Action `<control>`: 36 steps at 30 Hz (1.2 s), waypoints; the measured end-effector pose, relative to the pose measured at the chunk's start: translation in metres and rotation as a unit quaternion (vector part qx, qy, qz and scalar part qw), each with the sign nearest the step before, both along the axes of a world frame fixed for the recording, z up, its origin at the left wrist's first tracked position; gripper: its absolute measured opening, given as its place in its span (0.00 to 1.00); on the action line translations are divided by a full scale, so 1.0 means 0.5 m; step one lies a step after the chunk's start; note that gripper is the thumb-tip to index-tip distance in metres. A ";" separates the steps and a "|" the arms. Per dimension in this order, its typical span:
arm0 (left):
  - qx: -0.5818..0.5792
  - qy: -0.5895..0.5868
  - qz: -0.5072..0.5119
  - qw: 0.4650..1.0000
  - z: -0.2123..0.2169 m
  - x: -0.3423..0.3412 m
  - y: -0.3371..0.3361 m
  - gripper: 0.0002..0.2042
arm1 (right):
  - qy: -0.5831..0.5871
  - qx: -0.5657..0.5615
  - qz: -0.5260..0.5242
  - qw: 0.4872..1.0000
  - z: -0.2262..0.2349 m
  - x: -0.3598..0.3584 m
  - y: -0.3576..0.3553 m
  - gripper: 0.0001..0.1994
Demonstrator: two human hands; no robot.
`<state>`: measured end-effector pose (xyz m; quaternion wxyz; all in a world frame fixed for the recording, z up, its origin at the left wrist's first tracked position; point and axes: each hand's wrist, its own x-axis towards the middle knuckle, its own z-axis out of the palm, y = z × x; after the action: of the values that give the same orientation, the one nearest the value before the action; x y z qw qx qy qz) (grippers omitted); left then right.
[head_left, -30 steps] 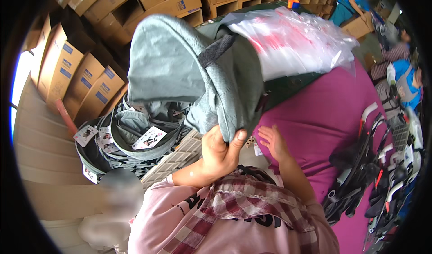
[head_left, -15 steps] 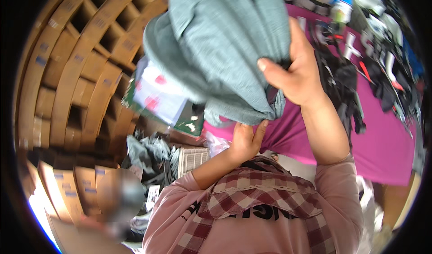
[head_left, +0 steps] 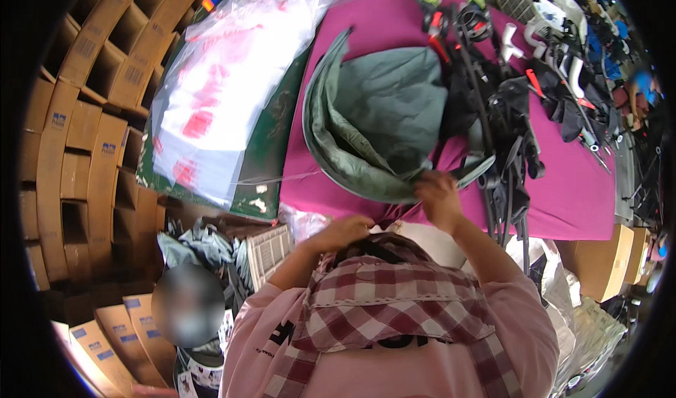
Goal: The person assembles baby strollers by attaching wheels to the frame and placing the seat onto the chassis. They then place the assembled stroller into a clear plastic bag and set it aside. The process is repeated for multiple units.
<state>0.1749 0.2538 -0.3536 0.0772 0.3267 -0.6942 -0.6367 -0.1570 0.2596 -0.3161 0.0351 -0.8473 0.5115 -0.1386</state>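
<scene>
Grey-green fabric canopy lies on the magenta-covered tabletop, hollow side up, near rim close to the person. Looks light, soft and floppy in the panel; the curved rim seems springier, keeps an arc. Probably not fragile or slippery, but loose cloth may fold under. Best hold: the thick rim, either side of the curve, rather than the thin middle.

Right grip is at the canopy's near rim, fingers bent over the edge; blurred, so cannot tell if they pinch it or just touch. Left grip sits lower, by the tabletop's near edge and the checked apron, fingers partly curled; what they hold, if anything, can't be told.

Right of canopy: black straps and fabric parts, white tubes among them. Left: clear plastic bags with red print on a green board. Beyond: stacked cardboard boxes.
</scene>
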 end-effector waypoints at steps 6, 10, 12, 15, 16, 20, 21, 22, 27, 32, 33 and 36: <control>-0.024 0.112 0.423 0.899 0.151 0.104 -0.092 0.12 | -0.224 -0.170 -0.380 0.881 -0.018 -0.012 -0.027 0.31; -0.035 0.195 0.536 0.821 0.146 0.118 -0.164 0.08 | -0.687 0.157 -0.513 0.490 -0.063 -0.005 -0.035 0.41; -0.019 0.163 0.525 0.835 0.132 0.110 -0.191 0.08 | -0.688 0.227 -0.485 0.489 -0.060 0.042 -0.060 0.46; 0.029 0.153 0.483 0.862 0.105 0.091 -0.201 0.09 | -0.675 0.217 -0.466 0.529 -0.046 0.070 -0.168 0.47; 0.035 0.152 0.473 0.867 0.095 0.088 -0.202 0.09 | -0.661 0.204 -0.481 0.538 -0.055 0.064 -0.211 0.48; 0.046 0.139 0.453 0.880 0.064 0.116 -0.185 0.10 | -0.725 0.248 -0.457 0.452 -0.081 0.035 -0.329 0.39; 0.045 0.137 0.449 0.882 0.061 0.130 -0.184 0.10 | -0.742 0.260 -0.465 0.406 -0.106 0.021 -0.340 0.31; 0.032 0.128 0.455 0.881 0.062 0.147 -0.183 0.10 | -0.758 0.260 -0.451 0.393 -0.117 0.021 -0.341 0.29; 0.053 0.158 0.481 0.861 0.084 0.203 -0.219 0.09 | -0.817 0.219 -0.363 0.390 -0.047 0.066 -0.318 0.24; 0.042 0.235 0.430 0.871 0.109 0.186 -0.294 0.09 | -0.693 -0.088 -0.283 0.657 0.387 0.056 -0.358 0.23; 0.039 0.246 0.419 0.873 0.114 0.183 -0.304 0.09 | -0.623 -0.092 -0.235 0.740 0.491 0.074 -0.338 0.22; 0.047 0.305 0.359 0.881 0.151 0.173 -0.316 0.17 | -0.295 -0.193 -0.122 0.928 0.600 0.218 -0.310 0.24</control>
<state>0.2612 0.0957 -0.2782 0.4933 0.3464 -0.4405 -0.6653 -0.0480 0.1043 -0.0163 0.0034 -0.6895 0.5409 -0.4817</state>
